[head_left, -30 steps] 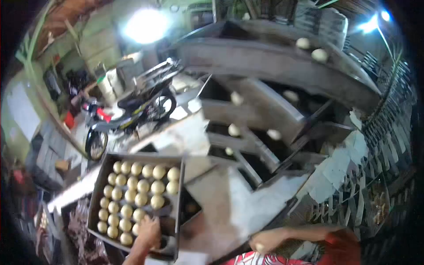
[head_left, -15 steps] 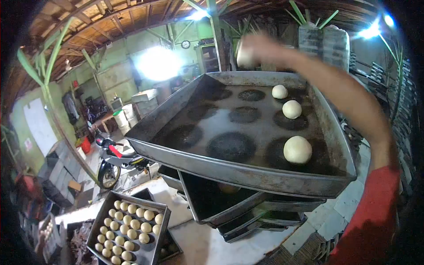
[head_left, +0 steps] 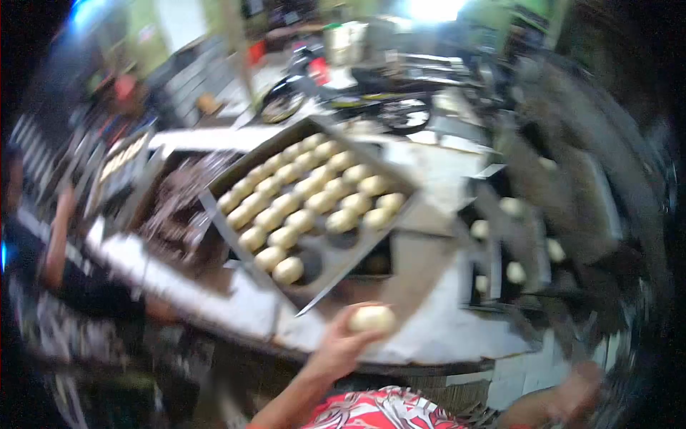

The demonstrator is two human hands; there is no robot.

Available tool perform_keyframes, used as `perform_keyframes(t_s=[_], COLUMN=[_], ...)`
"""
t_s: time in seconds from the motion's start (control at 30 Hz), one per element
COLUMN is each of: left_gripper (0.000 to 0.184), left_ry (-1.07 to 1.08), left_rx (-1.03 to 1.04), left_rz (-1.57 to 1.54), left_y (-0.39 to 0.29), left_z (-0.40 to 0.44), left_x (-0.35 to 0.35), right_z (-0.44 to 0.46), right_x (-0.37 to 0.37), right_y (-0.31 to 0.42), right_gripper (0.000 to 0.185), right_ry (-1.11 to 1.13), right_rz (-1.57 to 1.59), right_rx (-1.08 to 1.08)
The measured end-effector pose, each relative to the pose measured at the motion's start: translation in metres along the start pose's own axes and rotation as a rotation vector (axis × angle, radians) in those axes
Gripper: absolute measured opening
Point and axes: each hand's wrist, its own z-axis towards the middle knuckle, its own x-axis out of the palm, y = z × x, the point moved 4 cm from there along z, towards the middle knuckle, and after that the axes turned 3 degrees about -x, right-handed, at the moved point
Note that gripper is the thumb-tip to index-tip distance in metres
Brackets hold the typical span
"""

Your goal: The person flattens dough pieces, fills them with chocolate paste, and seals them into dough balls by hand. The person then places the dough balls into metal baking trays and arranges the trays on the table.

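Note:
My left hand (head_left: 339, 350) holds a round pale dough ball (head_left: 372, 319) just in front of the table's near edge. Beyond it, a dark metal tray (head_left: 246, 266) with several rows of dough balls (head_left: 287, 205) lies turned at an angle on the table. My right hand (head_left: 582, 386) is low at the right, blurred, near the table's front corner; its fingers are smeared by motion. Stacked dark trays (head_left: 572, 193) with a few dough balls (head_left: 515, 272) stand at the right.
A brown mass under plastic (head_left: 189, 207) sits in a container left of the tray. At the far left a person (head_left: 78, 272) in dark clothes stands by the table (head_left: 429, 336), near another tray of dough (head_left: 123, 159). A motorcycle (head_left: 357, 93) is behind.
The view has swung down and left from the tray stack. My left hand now shows with a dough ball, away from the tray. My right arm has come down from above the top tray.

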Motion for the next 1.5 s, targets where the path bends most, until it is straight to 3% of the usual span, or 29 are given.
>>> perform_keyframes(t_s=[0.07,0.1,0.13,0.17,0.2,0.23,0.27,0.3,0.37,0.4,0.43,0.5,0.57,0.63,0.73,0.83,0.87,0.93,1.03,1.1,1.17,1.2,1.27,1.3,1.37,1.4,1.43,1.5], left_gripper=[0.048,0.051,0.052,0.053,0.056,0.058,0.061,0.062,0.061,0.058,0.052,0.048,0.045,0.045,0.046,0.062,0.071,0.059,0.034,0.031,0.033,0.035,0.037,0.037,0.042,0.052,0.063,0.070], left_ry=[0.107,0.141,0.227,0.322,0.365,0.331,0.236,0.139,-0.214,-0.349,-0.437,-0.584,-0.707,-0.600,-0.252,-0.193,-0.135,-0.213,-0.512,-0.575,-0.523,-0.328,-0.127,-0.031,-0.057,-0.130,-0.203,-0.300], left_rx=[0.080,0.097,0.138,0.187,-0.042,-0.153,-0.232,-0.132,0.122,0.158,0.184,0.111,0.189,0.189,0.226,0.239,0.227,0.281,0.261,0.187,0.152,0.262,0.281,0.309,0.407,0.505,0.488,0.493], left_rz=[0.060,0.167,0.198,0.227,0.140,0.165,-0.092,-0.285,-0.387,-0.505,-0.559,-0.462,-0.143,-0.093,-0.185,-0.381,-0.492,-0.624,-0.711,-0.678,-0.892,-1.033,-1.112,-1.152,-1.188,-1.052,-0.783,-0.589], left_y=[0.019,0.021,0.008,-0.007,-0.018,-0.057,-0.052,-0.057,-0.070,-0.072,-0.066,-0.056,-0.053,-0.060,-0.083,-0.109,-0.114,-0.118,-0.113,-0.118,-0.132,-0.149,-0.167,-0.173,-0.186,-0.195,-0.192,-0.174], left_z=[0.004,-0.004,-0.025,-0.048,-0.069,-0.094,-0.119,-0.144,-0.192,-0.205,-0.209,-0.197,-0.173,-0.146,-0.132,-0.154,-0.160,-0.162,-0.146,-0.122,-0.100,-0.094,-0.095,-0.098,-0.114,-0.123,-0.129,-0.138], left_x=[-0.010,-0.025,-0.044,-0.059,-0.098,-0.145,-0.198,-0.246,-0.324,-0.354,-0.375,-0.398,-0.400,-0.383,-0.344,-0.352,-0.360,-0.381,-0.417,-0.429,-0.430,-0.430,-0.446,-0.452,-0.463,-0.460,-0.465,-0.454], right_z=[0.032,0.061,0.082,0.101,0.118,0.128,0.142,0.158,0.201,0.223,0.241,0.258,0.251,0.207,0.222,0.278,0.289,0.307,0.291,0.262,0.232,0.229,0.236,0.241,0.250,0.259,0.263,0.266], right_x=[0.078,0.126,0.169,0.200,0.230,0.262,0.302,0.335,0.406,0.443,0.468,0.485,0.490,0.476,0.449,0.439,0.442,0.469,0.447,0.430,0.426,0.431,0.442,0.448,0.453,0.461,0.466,0.477], right_y=[0.053,0.095,0.142,0.191,0.219,0.229,0.242,0.268,0.319,0.328,0.342,0.352,0.341,0.364,0.422,0.464,0.473,0.481,0.485,0.485,0.471,0.461,0.432,0.417,0.382,0.360,0.351,0.327], right_gripper=[0.034,0.053,0.058,0.059,0.044,0.045,0.033,0.017,0.040,0.047,0.044,0.031,0.018,0.007,0.007,0.013,0.013,0.012,0.017,0.016,0.015,0.016,0.026,0.026,0.030,0.033,0.033,0.032], right_ry=[-0.662,-0.738,-0.866,-0.749,-0.697,-0.625,-0.467,-0.344,-0.219,-0.209,-0.215,-0.230,-0.448,-0.568,-0.356,-0.254,-0.252,0.179,0.036,0.008,-0.139,-0.188,-0.277,-0.285,-0.571,-0.641,-0.631,-0.593], right_rz=[0.479,0.456,0.332,0.148,0.183,0.491,0.881,0.647,0.347,0.245,0.259,0.210,0.350,0.193,-0.048,-0.580,-0.582,-1.148,-0.920,-0.800,-0.381,-0.206,0.115,0.114,0.117,0.068,0.072,0.065], right_rx=[-1.406,-1.422,-1.269,-1.129,-1.216,-1.141,-1.042,-0.927,-0.879,-0.695,-0.645,-0.291,-0.638,-0.963,-0.945,-0.896,-0.885,-0.794,-0.975,-0.941,-1.053,-1.074,-1.074,-1.062,-1.015,-0.966,-0.964,-0.874])
